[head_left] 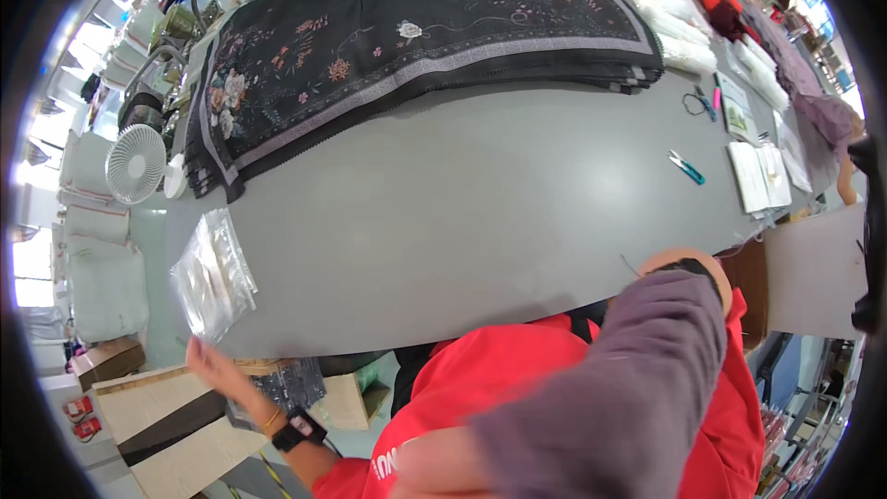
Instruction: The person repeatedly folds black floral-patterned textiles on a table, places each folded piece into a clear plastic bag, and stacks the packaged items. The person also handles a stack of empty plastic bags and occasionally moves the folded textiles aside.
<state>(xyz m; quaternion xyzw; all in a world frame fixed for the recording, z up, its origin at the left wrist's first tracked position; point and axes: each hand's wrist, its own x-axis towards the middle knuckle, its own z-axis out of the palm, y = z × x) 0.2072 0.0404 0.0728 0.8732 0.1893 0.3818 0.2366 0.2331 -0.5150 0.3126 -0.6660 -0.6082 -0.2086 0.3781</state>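
Note:
My left hand [222, 375], with a gold bangle and a black watch on its wrist, is at the table's left front edge. Its fingers look stretched out, fingertips at the lower end of a small stack of clear plastic bags [214, 273]; I see no firm grip on them. My right arm, in a purple sleeve [610, 379], bends across my red shirt. Blurred by motion, my right hand [439, 464] is low in front of my body, and its fingers cannot be made out. Black flowered scarves [397, 37] with a grey border lie in a flat pile at the far side.
The grey table [416, 203] bears teal thread snips [686, 167] at right. Beyond them lie scissors [705, 103], white packets [759, 176] and white bundles [679, 28]. A white fan [137, 164] stands left. Cardboard boxes [176, 416] sit below. Another person's arm [845, 166] shows far right.

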